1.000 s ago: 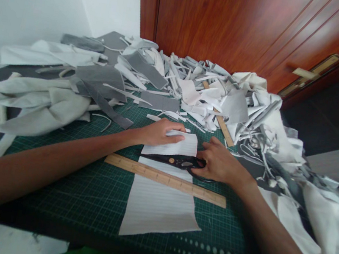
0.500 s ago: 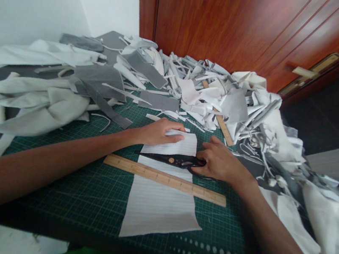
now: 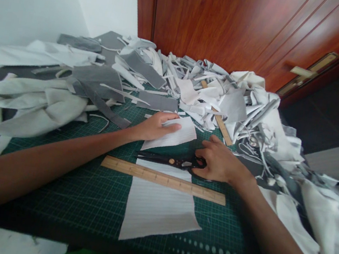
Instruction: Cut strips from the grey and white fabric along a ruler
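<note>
My left hand (image 3: 154, 126) lies flat on a cut-off white fabric piece (image 3: 177, 135), fingers stretched over its left edge. My right hand (image 3: 218, 163) grips the handles of black scissors (image 3: 169, 160), whose blades lie shut across the green cutting mat (image 3: 82, 190). A wooden ruler (image 3: 161, 178) rests across a larger white ribbed fabric piece (image 3: 153, 210) just below the scissors. A gap of mat shows between the cut-off piece and the larger one.
A big heap of white and grey fabric scraps (image 3: 225, 101) fills the back and right of the table, with a second wooden ruler (image 3: 221, 124) in it. Cream cloth (image 3: 31, 105) lies at left. A wooden door (image 3: 237, 26) stands behind.
The cut-off white piece has come free and my left hand has slid it up and away from the scissors. The scissors now lie on bare mat.
</note>
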Action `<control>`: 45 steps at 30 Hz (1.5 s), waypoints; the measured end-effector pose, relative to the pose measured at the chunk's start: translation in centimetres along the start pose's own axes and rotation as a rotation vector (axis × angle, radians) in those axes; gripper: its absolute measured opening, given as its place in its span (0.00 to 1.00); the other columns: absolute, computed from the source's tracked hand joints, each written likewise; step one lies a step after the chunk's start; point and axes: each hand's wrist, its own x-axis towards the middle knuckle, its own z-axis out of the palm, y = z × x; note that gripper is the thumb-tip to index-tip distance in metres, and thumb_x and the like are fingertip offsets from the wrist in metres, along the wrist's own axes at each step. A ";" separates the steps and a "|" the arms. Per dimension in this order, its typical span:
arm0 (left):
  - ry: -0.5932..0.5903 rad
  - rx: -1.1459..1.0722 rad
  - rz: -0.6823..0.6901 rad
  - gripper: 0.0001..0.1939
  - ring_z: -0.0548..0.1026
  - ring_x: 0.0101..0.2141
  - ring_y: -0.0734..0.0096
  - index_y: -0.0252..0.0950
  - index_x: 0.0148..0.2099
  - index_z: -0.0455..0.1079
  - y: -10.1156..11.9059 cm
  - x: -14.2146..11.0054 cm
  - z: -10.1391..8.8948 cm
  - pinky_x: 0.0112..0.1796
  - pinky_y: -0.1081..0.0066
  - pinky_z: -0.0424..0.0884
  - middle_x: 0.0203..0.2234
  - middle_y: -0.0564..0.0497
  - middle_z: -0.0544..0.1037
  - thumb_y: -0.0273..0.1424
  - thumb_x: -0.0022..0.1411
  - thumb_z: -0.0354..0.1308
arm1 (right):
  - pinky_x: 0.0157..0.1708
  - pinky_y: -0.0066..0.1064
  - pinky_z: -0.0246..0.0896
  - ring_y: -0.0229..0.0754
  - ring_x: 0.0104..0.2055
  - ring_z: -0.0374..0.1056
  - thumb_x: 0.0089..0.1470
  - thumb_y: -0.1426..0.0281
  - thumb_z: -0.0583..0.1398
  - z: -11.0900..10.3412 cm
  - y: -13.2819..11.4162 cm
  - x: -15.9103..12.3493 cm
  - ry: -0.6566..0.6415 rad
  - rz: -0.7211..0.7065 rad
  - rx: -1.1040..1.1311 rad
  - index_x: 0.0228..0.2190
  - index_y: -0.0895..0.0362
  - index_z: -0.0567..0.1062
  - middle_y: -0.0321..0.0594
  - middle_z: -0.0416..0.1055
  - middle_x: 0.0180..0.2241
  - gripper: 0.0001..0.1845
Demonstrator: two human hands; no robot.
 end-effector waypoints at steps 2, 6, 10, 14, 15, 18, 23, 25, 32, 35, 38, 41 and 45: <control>-0.004 -0.025 -0.029 0.26 0.79 0.50 0.58 0.32 0.54 0.77 -0.2 0.1 -0.1 0.54 0.62 0.74 0.49 0.41 0.84 0.50 0.74 0.56 | 0.48 0.43 0.49 0.48 0.35 0.63 0.59 0.56 0.64 -0.1 0.2 0.0 -0.004 0.028 -0.005 0.27 0.55 0.79 0.41 0.73 0.26 0.17; -0.036 0.020 0.013 0.21 0.80 0.47 0.59 0.33 0.52 0.76 0.0 0.2 -0.5 0.53 0.61 0.74 0.46 0.44 0.84 0.46 0.75 0.53 | 0.48 0.43 0.50 0.48 0.36 0.63 0.59 0.55 0.64 0.1 1.4 -0.3 0.001 0.071 -0.006 0.27 0.55 0.78 0.42 0.72 0.28 0.18; -0.085 0.223 0.068 0.17 0.79 0.51 0.57 0.35 0.56 0.73 0.3 0.4 -1.4 0.56 0.60 0.71 0.51 0.44 0.82 0.39 0.75 0.53 | 0.47 0.42 0.51 0.48 0.36 0.63 0.60 0.52 0.63 0.8 3.8 -0.7 0.043 0.105 -0.012 0.29 0.55 0.78 0.41 0.70 0.29 0.19; -0.128 0.492 0.016 0.18 0.80 0.47 0.57 0.36 0.61 0.70 0.3 0.8 -2.9 0.52 0.61 0.73 0.46 0.45 0.82 0.31 0.72 0.53 | 0.47 0.41 0.52 0.47 0.35 0.64 0.61 0.53 0.63 1.4 6.0 -1.1 0.066 0.112 0.015 0.31 0.55 0.77 0.40 0.70 0.30 0.18; -0.119 0.539 0.025 0.19 0.80 0.47 0.56 0.35 0.61 0.70 0.4 0.9 -3.2 0.51 0.60 0.73 0.46 0.44 0.81 0.29 0.71 0.53 | 0.47 0.41 0.52 0.47 0.35 0.64 0.61 0.53 0.63 1.5 6.4 -1.1 0.069 0.112 0.026 0.31 0.55 0.77 0.40 0.70 0.30 0.18; -0.040 0.646 0.126 0.18 0.76 0.53 0.52 0.33 0.57 0.72 1.2 1.3 -4.0 0.56 0.55 0.71 0.50 0.40 0.78 0.24 0.66 0.52 | 0.48 0.41 0.52 0.48 0.37 0.67 0.61 0.53 0.63 1.8 7.5 -1.3 0.086 0.137 0.043 0.32 0.54 0.77 0.40 0.72 0.30 0.17; -0.145 0.675 0.272 0.16 0.77 0.50 0.56 0.34 0.54 0.74 4.7 0.9 -3.6 0.54 0.59 0.70 0.47 0.42 0.80 0.23 0.70 0.49 | 0.49 0.43 0.54 0.51 0.40 0.71 0.63 0.53 0.61 1.9 8.6 -1.6 0.082 0.230 0.049 0.34 0.54 0.76 0.43 0.77 0.34 0.17; -0.296 0.660 0.296 0.14 0.79 0.47 0.58 0.35 0.54 0.75 6.2 0.0 -2.7 0.51 0.62 0.71 0.46 0.43 0.82 0.27 0.75 0.50 | 0.49 0.44 0.55 0.52 0.40 0.72 0.63 0.52 0.61 1.8 9.0 -1.8 0.070 0.263 0.050 0.34 0.54 0.76 0.45 0.78 0.35 0.18; -0.525 0.710 0.322 0.09 0.79 0.44 0.58 0.37 0.50 0.75 8.2 -3.8 1.7 0.45 0.62 0.70 0.42 0.46 0.81 0.34 0.77 0.56 | 0.50 0.46 0.57 0.54 0.41 0.74 0.62 0.54 0.61 1.5 9.8 -2.6 0.039 0.335 0.009 0.37 0.55 0.79 0.47 0.80 0.37 0.17; -0.536 0.725 0.336 0.04 0.78 0.43 0.58 0.37 0.46 0.74 7.8 -4.2 2.6 0.43 0.63 0.69 0.40 0.47 0.81 0.30 0.76 0.59 | 0.50 0.46 0.57 0.54 0.40 0.74 0.62 0.55 0.62 1.4 10.1 -3.0 0.046 0.333 0.028 0.40 0.55 0.80 0.46 0.80 0.36 0.17; -0.527 0.735 0.361 0.06 0.78 0.45 0.59 0.38 0.47 0.73 7.2 -4.1 2.7 0.45 0.64 0.68 0.41 0.48 0.81 0.22 0.73 0.60 | 0.50 0.46 0.57 0.54 0.39 0.74 0.62 0.54 0.62 1.2 10.2 -3.3 0.042 0.329 0.047 0.42 0.55 0.80 0.46 0.80 0.35 0.18; -0.504 0.756 0.377 0.12 0.77 0.47 0.60 0.37 0.49 0.73 7.2 -3.9 2.7 0.48 0.63 0.67 0.45 0.48 0.80 0.16 0.71 0.57 | 0.50 0.46 0.57 0.55 0.40 0.75 0.62 0.54 0.63 1.1 10.2 -3.3 0.036 0.347 0.040 0.42 0.56 0.80 0.46 0.80 0.35 0.19; -0.425 0.831 0.366 0.14 0.77 0.49 0.58 0.36 0.53 0.74 7.9 -3.7 2.6 0.50 0.61 0.68 0.48 0.46 0.79 0.17 0.73 0.55 | 0.53 0.47 0.57 0.57 0.46 0.76 0.62 0.54 0.64 1.0 9.9 -3.3 0.049 0.376 0.012 0.43 0.55 0.81 0.47 0.82 0.39 0.18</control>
